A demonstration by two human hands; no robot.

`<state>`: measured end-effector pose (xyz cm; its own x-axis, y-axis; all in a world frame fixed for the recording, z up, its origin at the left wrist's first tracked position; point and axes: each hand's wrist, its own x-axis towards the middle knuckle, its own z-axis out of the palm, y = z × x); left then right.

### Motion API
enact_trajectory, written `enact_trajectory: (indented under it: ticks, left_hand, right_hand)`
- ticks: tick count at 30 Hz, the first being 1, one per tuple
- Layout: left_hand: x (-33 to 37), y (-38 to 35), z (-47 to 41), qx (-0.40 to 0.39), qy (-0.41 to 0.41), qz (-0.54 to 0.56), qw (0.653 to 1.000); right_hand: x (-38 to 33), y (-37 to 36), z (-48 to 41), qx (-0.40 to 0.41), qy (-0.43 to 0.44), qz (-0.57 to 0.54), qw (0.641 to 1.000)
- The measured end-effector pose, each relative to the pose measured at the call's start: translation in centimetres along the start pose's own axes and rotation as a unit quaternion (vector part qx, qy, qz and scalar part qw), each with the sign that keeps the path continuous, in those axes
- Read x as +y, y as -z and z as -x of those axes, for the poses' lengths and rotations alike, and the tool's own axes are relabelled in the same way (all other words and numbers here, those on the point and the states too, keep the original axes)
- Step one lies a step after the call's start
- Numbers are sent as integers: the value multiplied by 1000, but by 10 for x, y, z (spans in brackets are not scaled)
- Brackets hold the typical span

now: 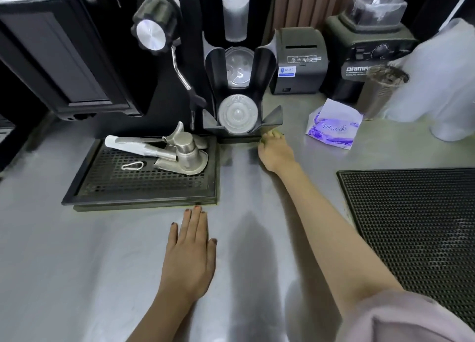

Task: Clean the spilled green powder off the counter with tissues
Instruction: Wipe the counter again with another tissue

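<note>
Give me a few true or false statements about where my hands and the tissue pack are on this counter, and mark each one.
1. The left hand lies flat on the counter in front of the drip tray. True.
2. The right hand holds the tissue pack. False: it reaches to the lid holder base; the pack lies apart, to its right.
3. A carabiner lies on the drip tray. True.
4. The black mat is at the counter's left. False: it is at the right.

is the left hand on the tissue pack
No, the left hand lies flat on the counter, well apart from the tissue pack.
</note>
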<state>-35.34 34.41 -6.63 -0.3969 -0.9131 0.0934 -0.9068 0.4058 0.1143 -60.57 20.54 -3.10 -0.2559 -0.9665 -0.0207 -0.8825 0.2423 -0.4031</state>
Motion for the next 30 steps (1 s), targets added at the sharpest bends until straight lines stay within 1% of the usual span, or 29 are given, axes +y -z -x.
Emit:
enact_trajectory:
  ticks: [3,6,9,12,15,17,19,22,24,26,28,30]
  left_hand:
    - [1,0,0,1,7,-1,1000]
    - [1,0,1,-8,13,-12,1000]
    - [1,-1,1,-8,16,-20,1000]
    - [1,-1,1,-4,15,-22,1000]
    - [1,-1,1,-6,16,-15,1000]
    - [1,-1,1,-8,18,-5,1000]
    - [1,-1,1,-7,18,-6,1000]
    - [1,-2,1,-5,13,-12,1000]
    - [0,-2,1,-2,13,0,1000]
    - [0,-2,1,-1,12,18,1000]
    - [1,-2,2,1,12,25,1000]
    - [1,-1,1,-2,13,25,1000]
  right_hand:
    - [-4,-13,35,16,57,39,997]
    - [-16,-35,58,-6,125,48,991]
    - [-41,-41,50,-21,158,37,987]
    - [-63,-38,36,-45,168,45,984]
    - [-57,-29,49,-70,199,13,977]
    - [-44,-27,70,-80,241,18,967]
    - [-37,-28,85,-84,264,33,960]
    - [-49,-25,70,-73,231,42,969]
    - [-61,-24,53,-52,200,44,977]
    - [-66,-28,44,-49,170,28,984]
    - [-64,-34,50,-49,172,25,984]
    - [-56,-41,63,-40,197,61,978]
